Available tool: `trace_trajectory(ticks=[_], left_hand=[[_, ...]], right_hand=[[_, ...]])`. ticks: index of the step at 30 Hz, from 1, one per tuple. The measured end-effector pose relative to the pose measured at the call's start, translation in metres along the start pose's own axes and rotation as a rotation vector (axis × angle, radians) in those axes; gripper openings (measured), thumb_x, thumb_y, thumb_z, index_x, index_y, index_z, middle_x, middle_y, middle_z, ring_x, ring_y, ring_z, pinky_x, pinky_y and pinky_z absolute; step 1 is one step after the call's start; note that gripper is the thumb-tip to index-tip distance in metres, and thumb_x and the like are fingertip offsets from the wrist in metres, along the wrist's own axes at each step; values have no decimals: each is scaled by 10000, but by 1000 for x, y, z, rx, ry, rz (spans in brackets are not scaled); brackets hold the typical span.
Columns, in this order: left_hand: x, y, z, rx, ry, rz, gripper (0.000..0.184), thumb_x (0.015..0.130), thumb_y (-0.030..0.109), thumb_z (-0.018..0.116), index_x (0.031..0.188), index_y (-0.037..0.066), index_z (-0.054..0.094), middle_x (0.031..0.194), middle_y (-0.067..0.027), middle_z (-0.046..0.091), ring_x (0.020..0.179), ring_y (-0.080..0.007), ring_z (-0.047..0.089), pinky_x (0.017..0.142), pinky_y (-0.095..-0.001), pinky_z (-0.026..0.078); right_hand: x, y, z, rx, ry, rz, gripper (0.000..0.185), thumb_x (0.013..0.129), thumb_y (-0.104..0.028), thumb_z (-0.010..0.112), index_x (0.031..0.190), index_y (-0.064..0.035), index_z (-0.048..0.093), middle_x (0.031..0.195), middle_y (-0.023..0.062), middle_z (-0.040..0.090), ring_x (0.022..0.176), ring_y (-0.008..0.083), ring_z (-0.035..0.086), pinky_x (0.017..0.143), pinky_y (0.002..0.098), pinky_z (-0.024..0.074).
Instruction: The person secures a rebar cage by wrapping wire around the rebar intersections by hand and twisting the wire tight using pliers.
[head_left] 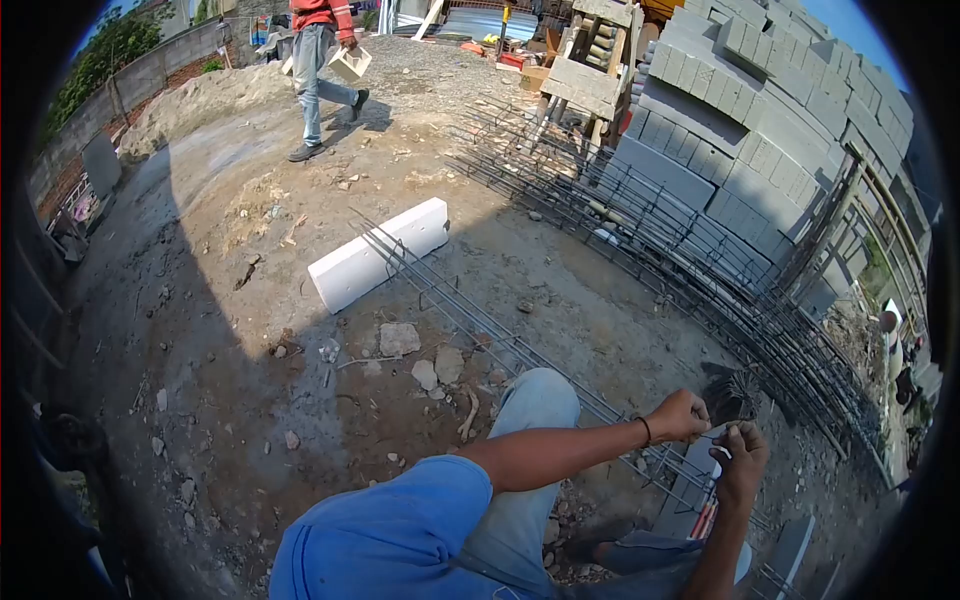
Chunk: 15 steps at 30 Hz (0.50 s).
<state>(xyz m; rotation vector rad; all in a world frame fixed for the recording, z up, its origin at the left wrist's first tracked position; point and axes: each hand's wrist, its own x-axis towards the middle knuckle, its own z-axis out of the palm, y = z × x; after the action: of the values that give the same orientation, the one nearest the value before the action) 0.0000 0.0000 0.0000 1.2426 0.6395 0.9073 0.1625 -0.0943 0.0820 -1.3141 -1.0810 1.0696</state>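
Note:
My left hand [680, 415], a dark band at its wrist, is closed in a pinch. My right hand [741, 455] is pinched just beside it. A thin, pale strand of wire [715, 431] runs between the fingertips of both. Below the hands lies a long rebar frame [500, 340] of thin bars with stirrups. Its far end rests on a white block [385, 252], and nearer me it passes by my bent knee. A bundle of thin tie wires [742, 388] with splayed ends is just beyond my hands.
Several rebar cages [640, 245] lie along the right, before a tall stack of grey blocks [750, 130]. Broken stones [399, 339] litter the dirt. Another person [315, 75] in a red top walks at the back left, carrying a pale box-like container [350, 62].

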Motion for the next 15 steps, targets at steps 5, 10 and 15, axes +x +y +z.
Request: trace_trajectory(ticks=[5, 10, 15], left_hand=[[9, -1, -7, -46, -1, 6, 144, 902, 71, 785, 938, -48, 711, 776, -94, 722, 638, -148, 701, 554, -293, 564], [29, -11, -18, -352, 30, -204, 164, 948, 151, 785, 914, 37, 672, 830, -67, 731, 693, -118, 693, 604, -250, 560], [12, 35, -6, -70, -4, -185, 212, 988, 229, 754, 1039, 25, 725, 936, -63, 755, 805, -128, 729, 725, -251, 597]], right_hand=[[-12, 2, 27, -574, -59, -422, 54, 909, -11, 717, 958, -5, 697, 904, 56, 686, 806, 154, 669, 722, 313, 558], [8, 21, 24, -632, 38, -726, 77, 875, 42, 742, 947, 22, 728, 855, 157, 754, 756, 188, 735, 679, 316, 541], [20, 1, -14, -314, -36, -438, 67, 953, -27, 729, 996, 23, 720, 819, 60, 721, 729, 109, 663, 660, 278, 528]])
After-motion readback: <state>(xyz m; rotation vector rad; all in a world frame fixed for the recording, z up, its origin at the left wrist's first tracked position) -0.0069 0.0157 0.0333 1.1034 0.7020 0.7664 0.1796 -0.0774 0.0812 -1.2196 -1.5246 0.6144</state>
